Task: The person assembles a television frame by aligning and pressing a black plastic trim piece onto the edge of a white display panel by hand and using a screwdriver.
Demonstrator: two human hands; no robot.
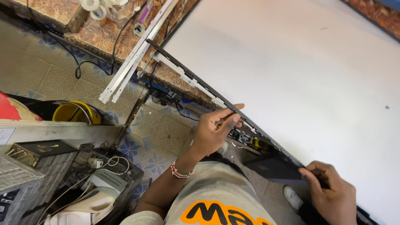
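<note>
your left hand (212, 130) pinches black frame strip (233, 109) along near edge of white panel (300, 75), fingertips closed on it. your right hand (331, 191) grips same strip lower down, fingers curled tight. risk: uneven pull could bend strip or flex panel off bench; loose metal rails (133, 58) nearby could snag.

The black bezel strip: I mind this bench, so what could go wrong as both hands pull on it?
1. The black bezel strip is thin and long; the left hand and right hand grip it far apart, so it may bend or snap.
2. The white panel lies bare beside it; fingers could smudge or scratch it.
3. The metal rails overhang the table edge and could be knocked down.
</note>
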